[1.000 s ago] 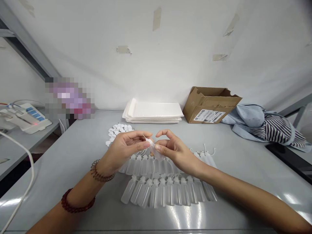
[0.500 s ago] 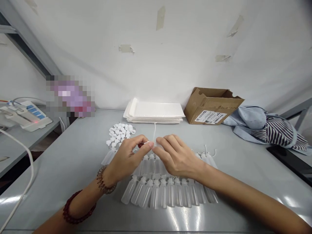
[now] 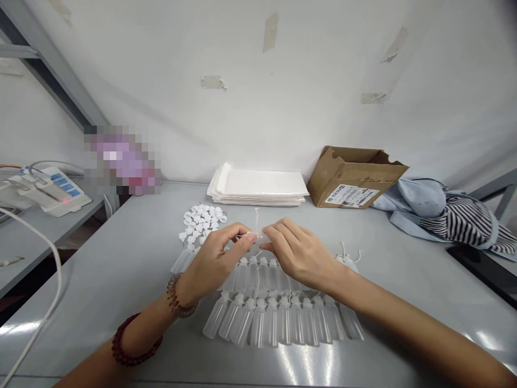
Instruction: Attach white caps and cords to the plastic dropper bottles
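Over the rows of bottles, my left hand (image 3: 218, 256) pinches a thin white string between thumb and index finger. Close to its right, my right hand (image 3: 297, 253) has its fingers curled together near the string; what they hold is too small to make out. A white wick (image 3: 257, 218) stands upright just beyond the fingertips. Below the hands lie translucent bottles (image 3: 284, 323) in rows, some with white strings at their tops. Small white caps (image 3: 202, 218) are heaped behind my left hand.
A stack of white padded envelopes (image 3: 262, 186) lies against the wall, beside an open cardboard box (image 3: 355, 178). Blue and striped cloth (image 3: 452, 215) and a black phone (image 3: 484, 272) are at the right. A white cable (image 3: 56, 269) crosses the left side.
My right hand's fingers have shifted slightly away from my left fingertips and curled more, showing more of the bottles between the hands. The whole view has moved a little.
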Demonstrator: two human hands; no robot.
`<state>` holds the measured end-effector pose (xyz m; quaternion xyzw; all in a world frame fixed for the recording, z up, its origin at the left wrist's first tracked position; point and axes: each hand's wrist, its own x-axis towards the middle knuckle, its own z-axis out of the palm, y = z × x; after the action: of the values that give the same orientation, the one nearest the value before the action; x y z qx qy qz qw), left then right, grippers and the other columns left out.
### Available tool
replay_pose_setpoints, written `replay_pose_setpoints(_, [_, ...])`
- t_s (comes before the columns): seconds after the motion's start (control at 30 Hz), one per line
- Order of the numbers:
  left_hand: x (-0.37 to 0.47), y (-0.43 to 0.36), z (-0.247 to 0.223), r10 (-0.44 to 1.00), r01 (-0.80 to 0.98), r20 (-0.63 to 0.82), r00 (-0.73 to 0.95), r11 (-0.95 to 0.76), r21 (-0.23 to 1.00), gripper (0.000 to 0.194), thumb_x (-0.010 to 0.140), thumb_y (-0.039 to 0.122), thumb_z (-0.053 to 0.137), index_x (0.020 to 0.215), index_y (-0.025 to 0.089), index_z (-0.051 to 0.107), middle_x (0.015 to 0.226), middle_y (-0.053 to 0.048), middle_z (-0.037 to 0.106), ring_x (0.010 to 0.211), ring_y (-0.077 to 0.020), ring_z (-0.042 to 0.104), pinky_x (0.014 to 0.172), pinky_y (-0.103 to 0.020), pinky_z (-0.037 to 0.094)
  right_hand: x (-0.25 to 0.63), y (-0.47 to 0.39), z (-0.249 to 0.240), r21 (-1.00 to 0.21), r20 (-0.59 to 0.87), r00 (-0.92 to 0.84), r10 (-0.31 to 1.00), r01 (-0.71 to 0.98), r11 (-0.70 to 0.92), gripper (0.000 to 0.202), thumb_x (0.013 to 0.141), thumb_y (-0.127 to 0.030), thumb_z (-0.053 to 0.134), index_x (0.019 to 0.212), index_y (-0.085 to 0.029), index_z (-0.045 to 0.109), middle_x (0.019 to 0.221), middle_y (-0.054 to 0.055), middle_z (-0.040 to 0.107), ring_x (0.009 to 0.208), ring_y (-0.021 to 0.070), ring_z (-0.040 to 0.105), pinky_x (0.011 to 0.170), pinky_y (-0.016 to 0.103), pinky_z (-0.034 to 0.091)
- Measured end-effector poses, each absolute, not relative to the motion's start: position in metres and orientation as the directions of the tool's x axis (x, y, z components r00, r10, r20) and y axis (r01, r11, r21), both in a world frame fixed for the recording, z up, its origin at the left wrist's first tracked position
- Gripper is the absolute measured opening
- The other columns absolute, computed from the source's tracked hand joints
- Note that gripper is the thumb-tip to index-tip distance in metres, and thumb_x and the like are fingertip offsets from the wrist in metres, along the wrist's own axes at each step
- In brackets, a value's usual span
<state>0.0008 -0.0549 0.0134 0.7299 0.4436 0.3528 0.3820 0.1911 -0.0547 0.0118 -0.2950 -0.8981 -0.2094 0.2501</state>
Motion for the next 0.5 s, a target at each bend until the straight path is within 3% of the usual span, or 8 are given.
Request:
replay_pose_setpoints(0.07, [0.0, -0.055, 0.013, 0.888, 0.419, 0.236, 0.395, -0.403, 0.814, 0.025, 0.092, 0.031, 0.043, 0.076, 0.019, 0.057, 0.071, 0.0, 0.055, 0.068, -0.0148, 0.049, 0.063, -0.027, 0.039, 0.193, -0.052, 0.013, 0.055, 0.541, -0.68, 0.495, 0.616, 0.786, 0.022, 0.098, -0.021, 0.034, 0.092, -0.011, 0.053, 0.071, 0.008, 0.058, 0.064, 0.0171, 0.049, 0.052, 0.029, 0.038])
replay_pose_setpoints(0.17, [-0.001, -0.056, 0.012, 0.786, 0.444, 0.394, 0.477, -0.602, 0.663, 0.018, 0.092, 0.022, 0.044, 0.08, 0.017, 0.056, 0.073, -0.001, 0.056, 0.071, -0.0155, 0.048, 0.067, -0.029, 0.039, 0.2, -0.048, 0.02, -0.316, 0.386, -0.675, 0.629, 0.544, 0.777, 0.021, 0.097, -0.025, 0.038, 0.098, -0.01, 0.053, 0.078, 0.008, 0.06, 0.064, 0.0147, 0.05, 0.056, 0.027, 0.042])
replay_pose_setpoints(0.3, [0.002, -0.06, 0.009, 0.596, 0.429, 0.55, 0.585, -0.803, 0.415, 0.011, 0.09, 0.014, 0.046, 0.081, 0.015, 0.054, 0.073, -0.003, 0.056, 0.072, -0.0166, 0.044, 0.07, -0.033, 0.037, 0.213, -0.04, 0.036, -0.757, 0.044, -0.747, 0.663, 0.408, 0.51, 0.016, 0.095, -0.024, 0.043, 0.096, -0.014, 0.056, 0.075, 0.002, 0.061, 0.064, 0.011, 0.054, 0.06, 0.024, 0.044])
replay_pose_setpoints(0.4, [0.004, -0.063, 0.008, 0.535, 0.416, 0.582, 0.612, -0.844, 0.338, 0.006, 0.088, 0.014, 0.05, 0.083, 0.015, 0.054, 0.076, -0.004, 0.059, 0.076, -0.0182, 0.045, 0.07, -0.035, 0.037, 0.219, -0.038, 0.044, -0.853, -0.088, -0.799, 0.595, 0.369, 0.369, 0.019, 0.095, -0.027, 0.044, 0.097, -0.014, 0.058, 0.072, 0.001, 0.06, 0.066, 0.0113, 0.056, 0.06, 0.023, 0.045])
replay_pose_setpoints(0.5, [0.004, -0.063, 0.009, 0.612, 0.427, 0.553, 0.565, -0.791, 0.439, 0.014, 0.089, 0.016, 0.047, 0.076, 0.015, 0.054, 0.07, -0.002, 0.057, 0.072, -0.0167, 0.045, 0.069, -0.034, 0.037, 0.215, -0.044, 0.046, -0.711, 0.029, -0.761, 0.648, 0.44, 0.549, 0.021, 0.095, -0.027, 0.044, 0.098, -0.012, 0.058, 0.076, 0.003, 0.061, 0.066, 0.0125, 0.055, 0.061, 0.025, 0.044])
